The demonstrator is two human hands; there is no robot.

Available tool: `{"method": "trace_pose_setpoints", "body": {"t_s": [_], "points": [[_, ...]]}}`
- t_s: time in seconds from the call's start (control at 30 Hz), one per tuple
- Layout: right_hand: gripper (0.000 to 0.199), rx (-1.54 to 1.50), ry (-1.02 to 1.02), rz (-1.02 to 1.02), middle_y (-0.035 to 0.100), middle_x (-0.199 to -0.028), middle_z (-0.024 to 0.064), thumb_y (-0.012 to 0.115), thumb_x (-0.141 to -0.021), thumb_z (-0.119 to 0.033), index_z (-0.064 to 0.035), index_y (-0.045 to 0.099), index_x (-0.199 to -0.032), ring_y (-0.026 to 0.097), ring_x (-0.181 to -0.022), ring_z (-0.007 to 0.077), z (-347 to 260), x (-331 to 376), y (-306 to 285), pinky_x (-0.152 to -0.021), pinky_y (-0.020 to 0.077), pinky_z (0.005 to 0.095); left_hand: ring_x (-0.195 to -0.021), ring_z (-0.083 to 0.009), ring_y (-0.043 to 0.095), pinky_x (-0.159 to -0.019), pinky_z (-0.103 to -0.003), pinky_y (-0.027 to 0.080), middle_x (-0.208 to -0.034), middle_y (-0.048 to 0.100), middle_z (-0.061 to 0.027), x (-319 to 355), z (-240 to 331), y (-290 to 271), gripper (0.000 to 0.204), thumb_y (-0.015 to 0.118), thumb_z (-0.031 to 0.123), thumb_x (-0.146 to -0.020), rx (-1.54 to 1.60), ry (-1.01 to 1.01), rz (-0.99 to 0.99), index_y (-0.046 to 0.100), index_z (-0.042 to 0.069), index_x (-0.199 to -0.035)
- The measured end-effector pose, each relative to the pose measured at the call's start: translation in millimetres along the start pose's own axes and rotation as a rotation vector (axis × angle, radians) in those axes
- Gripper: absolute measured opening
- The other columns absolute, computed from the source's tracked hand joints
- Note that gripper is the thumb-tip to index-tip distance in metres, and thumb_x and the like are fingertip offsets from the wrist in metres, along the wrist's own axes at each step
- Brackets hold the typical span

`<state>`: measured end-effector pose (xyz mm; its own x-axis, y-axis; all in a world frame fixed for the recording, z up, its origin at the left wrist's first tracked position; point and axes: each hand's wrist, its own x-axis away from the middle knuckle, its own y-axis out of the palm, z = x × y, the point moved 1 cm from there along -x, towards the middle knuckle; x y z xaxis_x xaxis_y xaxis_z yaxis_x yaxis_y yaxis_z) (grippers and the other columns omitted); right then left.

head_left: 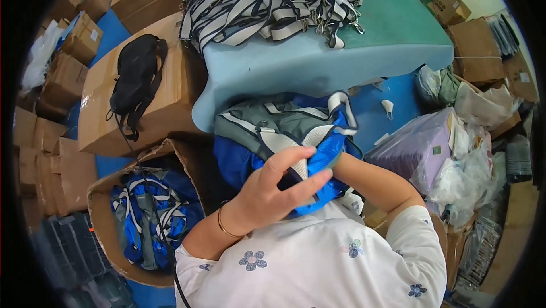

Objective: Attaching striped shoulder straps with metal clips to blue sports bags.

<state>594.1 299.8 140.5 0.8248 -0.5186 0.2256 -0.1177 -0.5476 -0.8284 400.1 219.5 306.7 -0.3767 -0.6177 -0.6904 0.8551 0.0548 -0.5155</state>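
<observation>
A blue and grey bag (244,129) with white and black webbing straps is against my front, by the near side of the table. My left hand (270,185) grips it from the left, thumb and a finger spread over the blue fabric and a white strap; its other fingers are hidden. From the right my right forearm (372,180) reaches to the bag, and the hand disappears behind or inside the blue fabric. A loop of white webbing (344,109) sticks up at the bag's far right corner.
Webbing straps with metal hooks (273,9) are heaped on the green-blue covered table (392,29). At left, a black pouch (136,72) lies on a closed carton (96,100). Below it, an open carton (102,217) holds blue bags (151,217). Plastic-wrapped purple goods (412,149) stand at right.
</observation>
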Motion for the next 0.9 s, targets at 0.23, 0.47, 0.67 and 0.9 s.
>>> {"method": "trace_pose_setpoints", "body": {"t_s": [0.23,0.47,0.67,0.9], "points": [[0.044,0.021,0.109,0.334,0.055,-0.128,0.017,0.054,-0.084,-0.018,-0.005,0.056,-0.125,0.051,-0.122,0.0302,-0.2,26.0,60.3,-0.107,0.0358,0.0402,-0.081,-0.0225,0.057,-0.063,-0.029,0.048,-0.115,0.056,-0.0092,76.5,-28.0,-0.1,0.036,0.066,0.006,-0.077,-0.237,-0.107,-0.196,0.063,0.011,-0.112],[0.02,0.046,-0.015,0.295,0.064,-0.069,0.0081,0.068,-0.081,-0.014,-0.0104,0.065,-0.101,0.063,-0.065,0.0294,-99.0,73.3,-122.7,-0.056,0.0498,0.0357,-0.07,-0.0202,0.051,-0.061,-0.029,0.044,-0.1,0.056,-0.0039,68.5,-15.5,14.5,0.019,0.063,0.01,-0.076,-0.226,0.061,-0.344,0.06,0.009,-0.094],[0.054,-0.344,0.417,0.128,0.069,-0.073,0.0066,0.059,-0.09,-0.047,-0.0046,0.051,-0.124,0.068,-0.069,0.019,-44.3,-39.8,-97.4,-0.067,0.0512,0.0321,-0.066,-0.0186,0.05,-0.061,-0.03,0.044,-0.092,0.053,-0.0053,49.6,-7.9,35.7,0.013,0.059,0.012,-0.077,-0.107,0.188,-0.511,0.058,0.008,-0.089],[0.054,-0.826,0.342,-0.051,0.068,-0.092,0.0118,0.066,-0.085,-0.021,0.002,0.047,-0.13,0.068,-0.076,0.0174,-19.0,-70.8,-41.9,-0.066,0.0541,0.0292,-0.087,-0.0266,0.059,-0.071,-0.034,0.048,-0.105,0.058,-0.0103,56.9,-12.0,24.1,0.025,0.072,0.011,-0.074,0.096,-0.326,-0.233,0.061,0.005,-0.096]]}}
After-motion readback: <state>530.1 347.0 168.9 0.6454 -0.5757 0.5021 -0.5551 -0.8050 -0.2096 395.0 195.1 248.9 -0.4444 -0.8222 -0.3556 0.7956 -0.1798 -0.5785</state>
